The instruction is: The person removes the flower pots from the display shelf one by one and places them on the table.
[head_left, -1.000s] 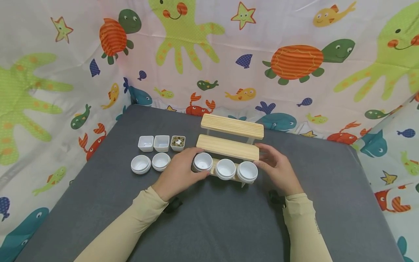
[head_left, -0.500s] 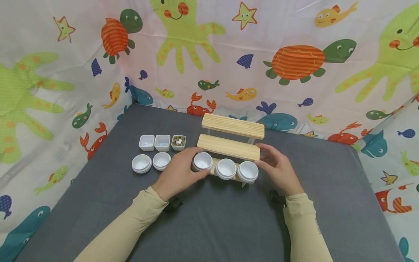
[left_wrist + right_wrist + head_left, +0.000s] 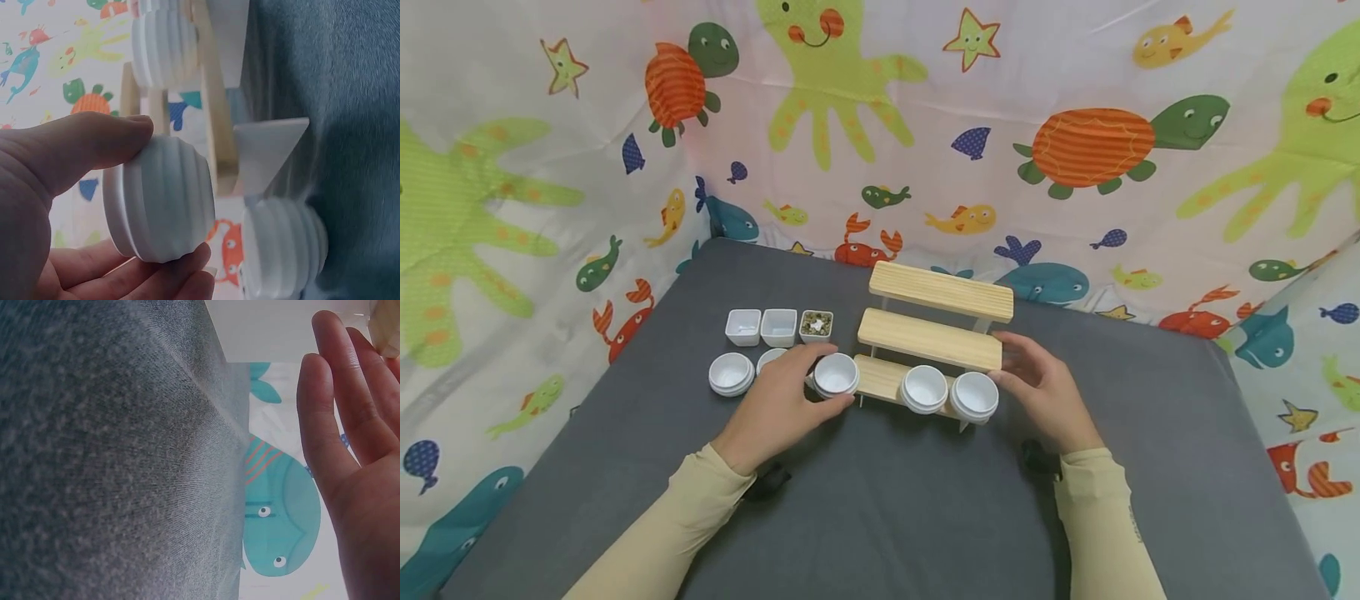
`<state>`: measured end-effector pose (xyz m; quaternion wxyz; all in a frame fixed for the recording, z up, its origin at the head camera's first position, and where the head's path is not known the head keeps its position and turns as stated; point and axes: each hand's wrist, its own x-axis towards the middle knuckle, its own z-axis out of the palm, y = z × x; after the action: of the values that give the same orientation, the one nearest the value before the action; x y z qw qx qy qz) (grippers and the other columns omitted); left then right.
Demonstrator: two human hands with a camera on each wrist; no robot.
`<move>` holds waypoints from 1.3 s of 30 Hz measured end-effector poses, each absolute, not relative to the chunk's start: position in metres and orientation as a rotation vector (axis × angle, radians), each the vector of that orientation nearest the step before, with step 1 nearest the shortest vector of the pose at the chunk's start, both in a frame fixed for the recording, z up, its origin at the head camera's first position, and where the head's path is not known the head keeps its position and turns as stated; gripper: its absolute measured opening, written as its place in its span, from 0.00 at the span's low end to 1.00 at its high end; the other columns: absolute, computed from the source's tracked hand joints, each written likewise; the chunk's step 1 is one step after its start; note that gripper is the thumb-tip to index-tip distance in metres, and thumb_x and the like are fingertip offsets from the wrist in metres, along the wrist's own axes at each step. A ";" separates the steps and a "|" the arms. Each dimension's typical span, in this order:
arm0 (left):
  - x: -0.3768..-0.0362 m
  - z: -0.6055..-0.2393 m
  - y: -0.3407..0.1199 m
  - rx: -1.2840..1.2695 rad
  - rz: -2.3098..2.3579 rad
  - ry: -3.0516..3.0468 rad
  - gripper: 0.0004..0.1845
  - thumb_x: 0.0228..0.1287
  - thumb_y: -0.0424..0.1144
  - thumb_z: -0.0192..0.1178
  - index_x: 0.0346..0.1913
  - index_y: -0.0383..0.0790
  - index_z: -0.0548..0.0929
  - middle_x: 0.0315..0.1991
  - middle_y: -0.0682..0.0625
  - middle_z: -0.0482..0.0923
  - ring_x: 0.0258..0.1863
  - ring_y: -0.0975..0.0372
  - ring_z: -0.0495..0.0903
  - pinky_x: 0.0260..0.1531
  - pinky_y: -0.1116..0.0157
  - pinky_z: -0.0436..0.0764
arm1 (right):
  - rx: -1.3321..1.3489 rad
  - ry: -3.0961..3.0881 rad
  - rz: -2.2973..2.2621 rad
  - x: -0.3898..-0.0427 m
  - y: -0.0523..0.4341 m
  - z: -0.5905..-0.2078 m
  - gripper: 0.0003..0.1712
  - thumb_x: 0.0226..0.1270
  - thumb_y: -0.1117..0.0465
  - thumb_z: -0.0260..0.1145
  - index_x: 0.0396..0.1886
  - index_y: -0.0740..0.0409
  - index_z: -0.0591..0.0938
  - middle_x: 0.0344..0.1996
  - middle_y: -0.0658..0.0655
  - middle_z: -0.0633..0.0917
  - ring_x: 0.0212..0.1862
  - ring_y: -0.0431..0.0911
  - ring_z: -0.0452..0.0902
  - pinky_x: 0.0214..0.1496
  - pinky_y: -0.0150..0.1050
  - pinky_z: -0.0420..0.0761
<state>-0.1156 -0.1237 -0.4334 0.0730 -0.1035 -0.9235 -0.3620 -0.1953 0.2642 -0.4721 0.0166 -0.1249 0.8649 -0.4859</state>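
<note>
My left hand [image 3: 778,408] pinches a small white ridged bowl [image 3: 836,374] between thumb and fingers, just off the left end of a three-tier wooden stand [image 3: 928,340]. In the left wrist view this bowl [image 3: 169,200] is tilted on its side, clear of the bottom shelf's end. Two more white bowls, a middle one [image 3: 924,388] and a right one [image 3: 974,395], sit on that bottom shelf. My right hand [image 3: 1045,392] holds the right end of the middle shelf, thumb in front and fingers behind; the right wrist view shows several nearly straight fingers beside the clear side support.
Left of the stand are two square white dishes, one [image 3: 743,327] beside the other [image 3: 779,327], and a square dish with speckled contents [image 3: 816,326]. A round bowl [image 3: 731,373] stands before them; another [image 3: 771,358] is partly hidden by my left hand. A printed curtain [image 3: 925,125] surrounds the grey table [image 3: 887,517].
My left hand has lifted the leftmost bowl off the bottom shelf and carried it left, baring that shelf end. My right hand stays at the stand. The head view has shifted slightly.
</note>
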 end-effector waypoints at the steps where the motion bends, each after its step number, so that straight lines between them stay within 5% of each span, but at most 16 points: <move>1: -0.114 -0.432 -0.127 -0.306 -1.086 -2.772 0.36 0.60 0.49 0.81 0.70 0.43 0.81 0.66 0.47 0.84 0.65 0.53 0.83 0.65 0.50 0.83 | -0.388 2.693 -1.507 -0.195 0.265 -0.472 0.35 0.74 0.48 0.75 0.78 0.38 0.76 0.65 0.55 0.87 0.61 0.51 0.87 0.56 0.28 0.85; 7: -0.102 -0.430 -0.149 -0.236 -1.036 -2.800 0.38 0.61 0.50 0.81 0.71 0.42 0.80 0.67 0.46 0.83 0.64 0.52 0.83 0.64 0.48 0.83 | -0.375 2.690 -1.489 -0.195 0.264 -0.470 0.36 0.73 0.46 0.76 0.78 0.37 0.76 0.67 0.55 0.86 0.63 0.53 0.87 0.58 0.32 0.86; 23: -0.054 -0.456 -0.219 0.084 -0.915 -2.785 0.37 0.60 0.54 0.81 0.69 0.46 0.82 0.59 0.45 0.87 0.56 0.52 0.85 0.56 0.47 0.82 | -0.389 2.676 -1.501 -0.193 0.264 -0.468 0.36 0.73 0.49 0.76 0.78 0.38 0.76 0.67 0.55 0.85 0.63 0.52 0.87 0.55 0.24 0.84; 32: -0.046 -0.469 -0.232 0.205 -0.899 -2.793 0.37 0.58 0.53 0.83 0.68 0.43 0.82 0.59 0.42 0.87 0.57 0.49 0.85 0.56 0.43 0.81 | -0.387 2.669 -1.502 -0.193 0.264 -0.468 0.36 0.73 0.49 0.76 0.78 0.38 0.76 0.67 0.54 0.85 0.62 0.48 0.87 0.55 0.25 0.84; 39: -0.045 -0.473 -0.235 0.241 -0.907 -2.788 0.38 0.59 0.54 0.82 0.68 0.42 0.82 0.61 0.40 0.86 0.58 0.47 0.84 0.56 0.41 0.81 | -0.387 2.667 -1.501 -0.193 0.264 -0.469 0.37 0.73 0.48 0.76 0.78 0.38 0.75 0.68 0.55 0.85 0.64 0.54 0.86 0.56 0.25 0.83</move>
<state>-0.0455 -0.2352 -0.4735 0.0997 0.0814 -0.9431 -0.3067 -0.1934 0.2638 -0.4685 0.0284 -0.1255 0.8642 -0.4863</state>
